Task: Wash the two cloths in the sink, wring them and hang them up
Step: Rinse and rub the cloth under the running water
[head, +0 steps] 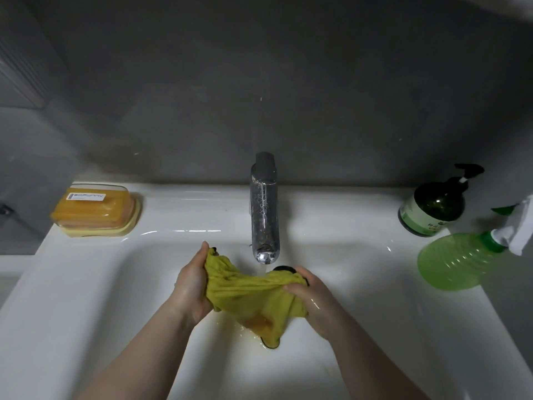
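A wet yellow-green cloth (253, 295) with an orange stain near its lower edge is stretched between both hands over the white sink (86, 298). My left hand (191, 287) grips its left end, my right hand (313, 298) bunches its right end. Water runs from the chrome tap (264, 209) onto the cloth's top edge. Yellowish water lies on the basin floor below the cloth. A second cloth is not in view.
A yellow soap box (96, 210) with a clear lid sits on the sink's back left ledge. At the right stand a dark green pump bottle (432, 210) and a light green spray bottle (458, 262). A dark drain (284, 268) shows behind the cloth.
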